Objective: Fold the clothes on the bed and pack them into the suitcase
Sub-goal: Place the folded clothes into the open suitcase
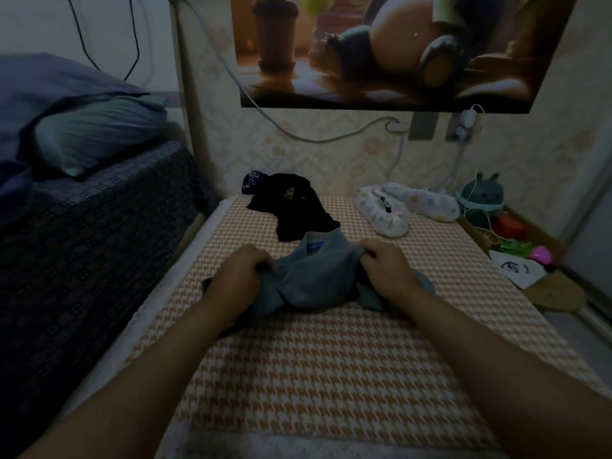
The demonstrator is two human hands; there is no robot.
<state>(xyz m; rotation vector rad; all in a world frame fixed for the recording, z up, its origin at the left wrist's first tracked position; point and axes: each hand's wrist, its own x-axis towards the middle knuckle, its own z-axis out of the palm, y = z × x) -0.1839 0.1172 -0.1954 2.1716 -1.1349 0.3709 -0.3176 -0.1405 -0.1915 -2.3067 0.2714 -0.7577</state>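
While both hands bunch its cloth, the grey garment lies on the bed, on the orange-and-white houndstooth cover, with its long axis running left to right across the person's view. Its neck opening points away from the person, toward the wall, and its two ends trail out past the wrists. The left hand has a closed grip, fingers curled into a fold on the garment's left part; the right hand pinches a gathered fold on the right part in the same way. A blue label sits inside the neck, its print too small to read. Just beyond, touching the neck, lies a black garment bearing a small yellow emblem, also unreadable.
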